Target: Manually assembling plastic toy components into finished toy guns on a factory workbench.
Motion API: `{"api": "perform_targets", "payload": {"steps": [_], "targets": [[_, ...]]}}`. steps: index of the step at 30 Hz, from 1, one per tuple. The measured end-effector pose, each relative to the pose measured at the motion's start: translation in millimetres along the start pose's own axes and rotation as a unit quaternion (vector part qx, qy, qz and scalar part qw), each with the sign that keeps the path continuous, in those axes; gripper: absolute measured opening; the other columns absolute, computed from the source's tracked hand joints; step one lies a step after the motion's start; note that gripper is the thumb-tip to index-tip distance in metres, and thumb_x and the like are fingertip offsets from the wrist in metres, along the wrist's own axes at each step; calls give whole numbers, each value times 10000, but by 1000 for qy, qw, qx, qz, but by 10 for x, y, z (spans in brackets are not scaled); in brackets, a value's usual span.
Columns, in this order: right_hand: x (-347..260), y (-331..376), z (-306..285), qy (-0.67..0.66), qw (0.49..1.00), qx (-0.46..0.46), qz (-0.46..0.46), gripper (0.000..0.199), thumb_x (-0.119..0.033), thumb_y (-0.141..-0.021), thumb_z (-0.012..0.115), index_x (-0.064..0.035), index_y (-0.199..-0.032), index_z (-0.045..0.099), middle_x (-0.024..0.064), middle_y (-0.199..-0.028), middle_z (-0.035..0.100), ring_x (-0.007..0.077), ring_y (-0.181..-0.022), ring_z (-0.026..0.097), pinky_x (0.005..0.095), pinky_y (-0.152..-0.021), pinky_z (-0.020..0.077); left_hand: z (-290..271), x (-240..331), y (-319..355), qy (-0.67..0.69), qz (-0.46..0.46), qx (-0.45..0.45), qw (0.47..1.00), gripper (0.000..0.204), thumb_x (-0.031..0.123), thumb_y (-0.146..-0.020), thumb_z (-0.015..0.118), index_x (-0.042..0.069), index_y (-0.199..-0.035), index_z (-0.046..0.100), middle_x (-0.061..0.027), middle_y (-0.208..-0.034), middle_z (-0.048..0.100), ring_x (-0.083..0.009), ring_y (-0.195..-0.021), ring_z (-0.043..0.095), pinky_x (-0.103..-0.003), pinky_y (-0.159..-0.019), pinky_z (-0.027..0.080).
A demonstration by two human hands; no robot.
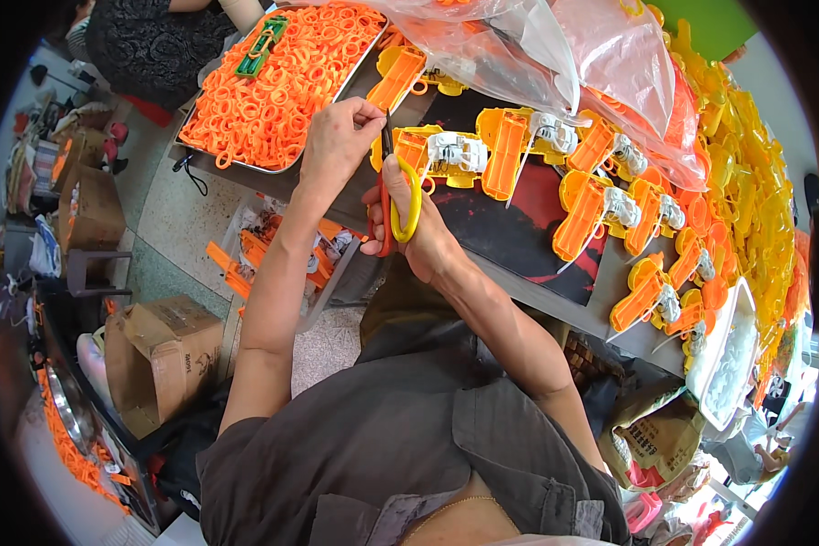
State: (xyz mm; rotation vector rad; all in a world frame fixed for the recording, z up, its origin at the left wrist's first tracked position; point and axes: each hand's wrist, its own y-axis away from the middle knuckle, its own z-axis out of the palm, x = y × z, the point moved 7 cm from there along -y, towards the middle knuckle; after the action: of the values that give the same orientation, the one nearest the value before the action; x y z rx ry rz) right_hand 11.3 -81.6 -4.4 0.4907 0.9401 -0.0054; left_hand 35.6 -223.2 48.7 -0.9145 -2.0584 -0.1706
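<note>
Above the near edge of the bench (pixel 611 289), my right hand (pixel 425 235) is curled round a pair of scissors (pixel 417 196), fingers closed about the red and yellow handles, as my left hand (pixel 329 144) pinches beside the blades, its catch too small to tell. Orange-and-yellow assemblies (pixel 503 156) stand in rows toward the bench's right end. Many look largely put together, white parts (pixel 460 151) in place, but thin pale tails jut from several, so I judge the work partway; whether any is finished I cannot tell. Plenty appears left: orange rings (pixel 273 100) fill a tray (pixel 273 170) at the bench's left end, and yellow pieces (pixel 742 136) lie heaped at its right.
</note>
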Motion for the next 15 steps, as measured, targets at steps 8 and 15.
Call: {"api": "perform_targets", "payload": {"steps": [8,15], "targets": [[-21,36,20,-31,999,11,-5,693,-702,-876,470,-17,-955,535,14,-676,470,107,-539,505,292,-492,548,37,41,2,11,-8,11,1000,225,158,-851,681,-53,-931,682,-97,-774,691,-135,-694,653,-270,-652,519],[-36,55,68,-41,999,10,4,640,-682,-892,474,-43,-909,506,1,-657,445,102,-484,443,243,-416,418,-8,27,43,23,-18,11,999,215,145,-851,677,-54,-931,676,-95,-774,689,-130,-698,652,-265,-652,518]]}}
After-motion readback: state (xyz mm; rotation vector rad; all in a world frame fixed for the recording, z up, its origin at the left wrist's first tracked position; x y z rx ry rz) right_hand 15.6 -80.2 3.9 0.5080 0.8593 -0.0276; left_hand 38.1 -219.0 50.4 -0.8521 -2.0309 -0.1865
